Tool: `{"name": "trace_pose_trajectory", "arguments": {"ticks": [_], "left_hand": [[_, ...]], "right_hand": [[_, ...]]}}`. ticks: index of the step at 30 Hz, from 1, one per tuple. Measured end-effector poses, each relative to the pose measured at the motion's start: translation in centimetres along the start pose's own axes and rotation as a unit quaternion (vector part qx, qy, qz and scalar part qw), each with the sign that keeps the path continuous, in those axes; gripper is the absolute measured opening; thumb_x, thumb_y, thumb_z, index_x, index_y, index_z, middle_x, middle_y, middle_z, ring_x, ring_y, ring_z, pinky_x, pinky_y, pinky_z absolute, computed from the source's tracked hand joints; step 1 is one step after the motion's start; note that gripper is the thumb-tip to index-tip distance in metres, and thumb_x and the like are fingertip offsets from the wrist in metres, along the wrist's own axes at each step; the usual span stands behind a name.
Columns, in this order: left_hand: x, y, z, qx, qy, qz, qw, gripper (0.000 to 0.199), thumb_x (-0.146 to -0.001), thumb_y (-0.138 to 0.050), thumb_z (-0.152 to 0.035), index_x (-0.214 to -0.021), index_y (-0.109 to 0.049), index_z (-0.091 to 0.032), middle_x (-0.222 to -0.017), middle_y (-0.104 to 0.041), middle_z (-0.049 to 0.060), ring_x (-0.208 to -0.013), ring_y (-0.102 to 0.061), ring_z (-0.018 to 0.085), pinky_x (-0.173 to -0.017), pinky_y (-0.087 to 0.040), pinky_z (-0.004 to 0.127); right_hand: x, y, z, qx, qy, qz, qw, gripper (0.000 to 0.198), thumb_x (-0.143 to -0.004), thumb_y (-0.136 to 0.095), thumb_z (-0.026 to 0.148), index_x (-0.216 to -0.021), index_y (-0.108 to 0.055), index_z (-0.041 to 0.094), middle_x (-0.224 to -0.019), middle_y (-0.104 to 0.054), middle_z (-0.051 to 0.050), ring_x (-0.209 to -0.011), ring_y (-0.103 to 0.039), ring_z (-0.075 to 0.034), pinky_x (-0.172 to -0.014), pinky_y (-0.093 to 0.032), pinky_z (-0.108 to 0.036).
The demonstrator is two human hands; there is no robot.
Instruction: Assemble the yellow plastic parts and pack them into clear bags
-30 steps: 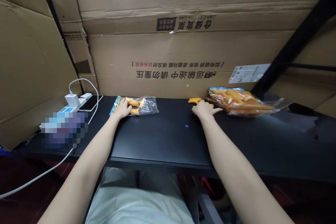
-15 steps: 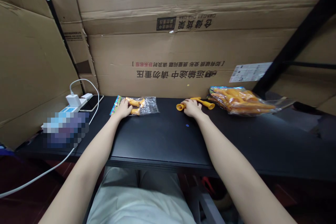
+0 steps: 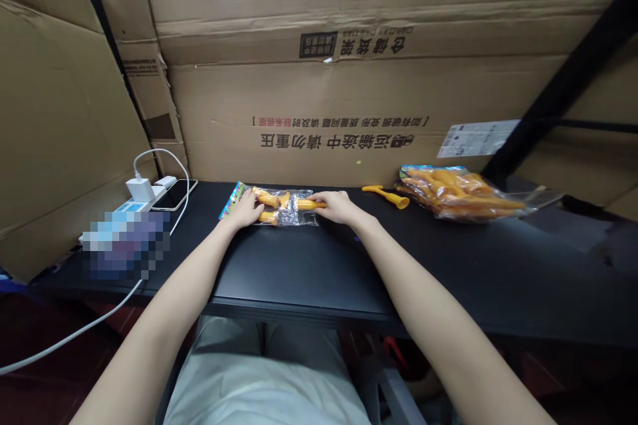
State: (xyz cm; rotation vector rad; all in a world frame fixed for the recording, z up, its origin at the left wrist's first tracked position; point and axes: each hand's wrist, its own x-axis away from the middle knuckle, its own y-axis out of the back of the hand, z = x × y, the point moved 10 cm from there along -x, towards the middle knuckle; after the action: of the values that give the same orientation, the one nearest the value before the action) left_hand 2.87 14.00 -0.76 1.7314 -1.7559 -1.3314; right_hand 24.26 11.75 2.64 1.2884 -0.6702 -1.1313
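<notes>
A small clear plastic bag (image 3: 286, 207) with a colourful header card lies on the black table (image 3: 309, 265) and holds a few orange toy trumpets. My left hand (image 3: 246, 211) presses down on the bag's left part. My right hand (image 3: 337, 206) grips an orange trumpet (image 3: 310, 204) whose end sits at the bag's right, open side. Another orange trumpet (image 3: 386, 194) lies loose on the table further right. A larger clear bag (image 3: 458, 191) full of orange trumpets rests at the back right.
A white power strip with a charger (image 3: 139, 190) and a phone (image 3: 174, 194) sit at the back left, a white cable trailing off the table edge. Cardboard boxes (image 3: 339, 80) wall in the back and left. A black frame bar (image 3: 563, 73) slants at right.
My right hand carried one orange trumpet leftward from beside the large bag to the small bag's opening. My left hand and the small bag shifted slightly right. One trumpet stayed on the table.
</notes>
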Motion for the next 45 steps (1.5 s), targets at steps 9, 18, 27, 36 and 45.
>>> {"name": "trace_pose_trajectory", "arguments": {"ticks": [9,18,27,36,45], "left_hand": [[0.0,0.2,-1.4,0.07,0.001,-0.004,0.998,0.034,-0.09,-0.037,-0.032,-0.118,-0.052,-0.018,-0.124,-0.058,0.009,-0.123,-0.048,0.022,-0.107,-0.034,0.038],[-0.2,0.4,-0.7,0.135,0.068,-0.025,0.988,0.041,-0.093,-0.032,-0.034,-0.128,-0.045,-0.017,-0.141,-0.046,0.011,-0.133,-0.038,0.02,-0.11,-0.03,0.034],[0.2,1.2,0.7,0.166,0.129,-0.038,0.977,0.039,-0.094,-0.028,-0.039,-0.118,-0.05,-0.017,-0.126,-0.057,0.011,-0.117,-0.052,0.022,-0.097,-0.042,0.035],[0.0,0.5,1.3,0.213,0.135,-0.037,0.967,0.035,-0.094,-0.029,-0.037,-0.112,-0.052,-0.018,-0.119,-0.06,0.01,-0.109,-0.056,0.021,-0.092,-0.046,0.035],[0.0,-0.3,1.6,0.21,0.139,-0.019,0.968,0.045,-0.082,-0.045,-0.018,-0.127,-0.044,-0.015,-0.131,-0.054,0.013,-0.119,-0.053,0.022,-0.102,-0.041,0.037]], "right_hand": [[0.1,-0.9,1.4,-0.119,-0.019,-0.022,0.993,0.035,-0.074,-0.066,0.023,-0.108,-0.069,0.026,-0.098,-0.072,-0.003,-0.097,-0.064,-0.023,-0.091,-0.041,-0.036],[-1.1,-3.0,2.2,-0.302,0.009,-0.041,0.952,0.033,-0.068,-0.073,0.024,-0.1,-0.071,0.02,-0.09,-0.072,-0.003,-0.087,-0.065,-0.02,-0.079,-0.05,-0.029],[0.1,0.2,-0.4,-0.117,-0.11,-0.095,0.983,0.017,-0.08,-0.054,0.02,-0.085,-0.07,0.017,-0.086,-0.071,-0.008,-0.082,-0.065,-0.018,-0.073,-0.046,-0.025],[0.4,-2.2,-0.2,-0.325,-0.15,-0.005,0.934,0.013,-0.077,-0.054,0.014,-0.076,-0.067,0.014,-0.066,-0.07,-0.005,-0.052,-0.056,-0.011,-0.057,-0.045,-0.022],[0.8,-3.4,0.9,-0.457,-0.137,0.049,0.878,0.012,-0.077,-0.055,0.011,-0.076,-0.066,0.014,-0.073,-0.073,-0.006,-0.055,-0.057,-0.009,-0.05,-0.037,-0.02]]}}
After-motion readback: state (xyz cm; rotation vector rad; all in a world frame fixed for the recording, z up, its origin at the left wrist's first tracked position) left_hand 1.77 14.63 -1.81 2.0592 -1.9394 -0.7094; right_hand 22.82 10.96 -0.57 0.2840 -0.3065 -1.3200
